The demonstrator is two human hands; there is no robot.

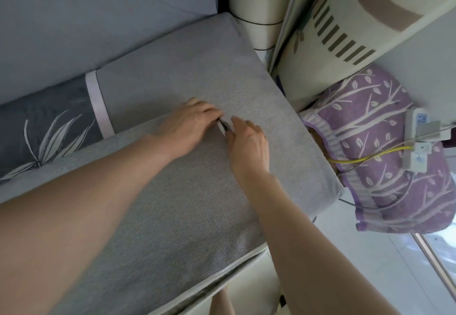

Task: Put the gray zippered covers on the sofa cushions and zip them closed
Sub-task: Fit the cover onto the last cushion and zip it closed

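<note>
- Covered cushion [172, 166]: on the sofa, directly before you.
- Your left hand [187, 127] and right hand [246, 142]: on the cushion, close together.
- Patterned cushion [44, 129]: left.
- Power strip [419, 139]: right, atop a draped bundle [382, 166].

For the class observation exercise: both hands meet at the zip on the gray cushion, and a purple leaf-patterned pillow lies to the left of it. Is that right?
Not quite. The head view shows the purple pillow to the right of the gray cushion, not the left. The left hand and right hand do meet at the zip.
</note>
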